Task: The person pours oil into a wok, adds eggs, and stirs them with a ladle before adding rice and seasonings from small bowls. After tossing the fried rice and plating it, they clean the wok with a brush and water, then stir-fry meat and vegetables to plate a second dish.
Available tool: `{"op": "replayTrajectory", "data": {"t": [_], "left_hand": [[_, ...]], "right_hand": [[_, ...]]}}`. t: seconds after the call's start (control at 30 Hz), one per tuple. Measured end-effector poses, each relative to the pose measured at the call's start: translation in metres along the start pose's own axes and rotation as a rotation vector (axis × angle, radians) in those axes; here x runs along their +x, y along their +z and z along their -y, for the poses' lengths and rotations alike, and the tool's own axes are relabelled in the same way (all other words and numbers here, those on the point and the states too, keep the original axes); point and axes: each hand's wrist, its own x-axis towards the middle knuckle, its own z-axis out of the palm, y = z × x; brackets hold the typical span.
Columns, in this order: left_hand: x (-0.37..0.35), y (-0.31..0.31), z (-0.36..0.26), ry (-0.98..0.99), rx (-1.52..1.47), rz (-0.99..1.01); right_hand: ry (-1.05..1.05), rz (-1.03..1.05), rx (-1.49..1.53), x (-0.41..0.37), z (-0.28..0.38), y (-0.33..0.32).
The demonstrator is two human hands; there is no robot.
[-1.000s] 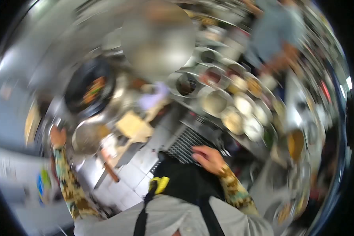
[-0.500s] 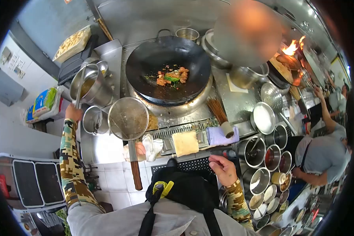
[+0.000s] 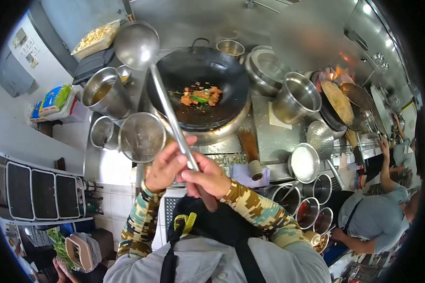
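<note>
A long-handled metal ladle (image 3: 167, 104) slants across the front of the wok, its bowl up at the left and its wooden handle end low near my apron. My right hand (image 3: 208, 175) is wrapped round the lower handle. Just to its left, my left hand (image 3: 166, 167) touches the shaft with curled fingers. Behind the ladle, the black wok (image 3: 231, 80) sits on the stove with reddish pieces of food (image 3: 200, 96) and some green in its middle. A round strainer (image 3: 142, 137) lies left of the shaft, its handle hidden by my hands.
Metal pots (image 3: 106, 94) stand left of the wok. A bamboo brush (image 3: 251, 153) rests on a purple cloth (image 3: 236, 173). Sauce containers (image 3: 308, 212) and a bowl of white contents (image 3: 304, 162) are at the right. Beyond them a co-worker (image 3: 368, 217) stands near a flaming wok (image 3: 336, 99).
My left hand has left the pot at the left and come to the centre with the ladle. My right hand has moved left and closed on its handle. The flames at the right look smaller.
</note>
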Motion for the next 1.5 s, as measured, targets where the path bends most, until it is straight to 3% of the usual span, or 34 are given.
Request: {"op": "replayTrajectory", "data": {"t": [0.07,0.13,0.2,0.27,0.33,0.4,0.43,0.5,0.57,0.63,0.67,0.77,0.8,0.87,0.9,0.93,1.0,1.07,1.1,1.13,1.17,1.23,1.27,1.33,1.4,1.47,1.5], "left_hand": [[-0.005,0.025,0.055,0.178,-0.244,-0.113],[-0.028,0.029,0.068,0.059,-0.041,-0.111],[-0.065,0.021,0.117,-0.323,-0.149,-0.05],[-0.096,0.013,0.182,-0.743,-0.058,-0.046],[-0.113,0.003,0.273,-0.9,-0.1,-0.142],[-0.116,0.011,0.37,-0.634,-0.422,-0.543],[-0.102,0.036,0.334,-0.449,-0.278,-0.591],[-0.089,0.036,0.321,-0.184,0.064,-0.288],[-0.095,0.013,0.375,0.532,0.659,0.088],[-0.114,0.036,0.273,-0.335,0.668,-0.196],[-0.117,0.033,0.225,-0.403,0.7,-0.461],[-0.111,-0.001,0.166,-0.139,0.987,-0.827],[-0.105,-0.015,0.17,-0.026,1.241,-0.835],[-0.092,-0.027,0.169,-0.273,1.565,-0.697],[-0.085,-0.033,0.183,-0.386,1.505,-0.633],[-0.078,-0.036,0.2,-0.495,1.437,-0.567],[-0.07,-0.045,0.208,-0.491,1.501,-0.581],[-0.066,-0.05,0.211,-0.434,1.655,-0.632],[-0.06,-0.055,0.212,-0.485,1.562,-0.686],[-0.062,-0.068,0.198,-0.469,1.242,-0.612],[-0.069,-0.085,0.175,-0.454,0.921,-0.515],[-0.086,-0.108,0.176,-0.195,0.349,-0.386],[-0.093,-0.118,0.186,0.041,0.087,-0.371],[-0.113,-0.112,0.134,0.056,-0.302,-0.307],[-0.111,-0.109,0.095,0.132,-0.53,-0.165],[-0.089,-0.113,0.105,0.099,-0.559,-0.055],[-0.078,-0.108,0.101,-0.014,-0.634,-0.03]], "right_hand": [[-0.071,-0.165,-0.041,-0.018,0.001,-0.015],[-0.078,-0.307,-0.167,-0.038,0.006,-0.045],[-0.107,-0.414,-0.305,-0.065,0.013,-0.067],[-0.163,-0.458,-0.387,-0.084,0.011,-0.089],[-0.179,-0.508,-0.383,-0.092,0.026,-0.083],[-0.202,-0.453,-0.349,-0.087,0.035,-0.074],[-0.199,-0.42,-0.336,-0.079,0.036,-0.065],[-0.208,-0.363,-0.365,-0.055,0.04,-0.049],[-0.207,-0.299,-0.45,-0.026,0.043,-0.032],[-0.204,-0.22,-0.593,0.005,0.051,-0.011],[-0.212,-0.186,-0.658,0.026,0.055,0.001],[-0.143,-0.09,-0.988,0.123,0.079,0.037],[-0.125,-0.042,-1.043,0.162,0.086,0.049],[-0.364,0.107,-1.371,0.264,0.076,0.038],[-0.051,-0.016,-1.39,0.272,0.085,0.085],[-0.046,0.021,-1.455,0.302,0.078,0.084],[-0.043,0.098,-1.583,0.36,0.064,0.085],[0.183,0.011,-1.211,0.361,0.063,0.095],[0.062,-0.081,-1.139,0.352,0.054,0.086],[-0.034,-0.046,-1.195,0.325,0.06,0.092],[-0.105,-0.1,-1.064,0.305,0.055,0.078],[-0.137,-0.191,-0.879,0.23,0.079,0.086],[-0.142,-0.194,-0.776,0.193,0.093,0.083],[-0.139,-0.248,-0.473,0.12,0.11,0.081],[-0.159,-0.186,-0.111,0.063,0.102,0.05],[-0.132,-0.302,0.004,0.016,0.078,0.014],[-0.081,-0.417,-0.203,-0.005,0.068,0.003]]}}
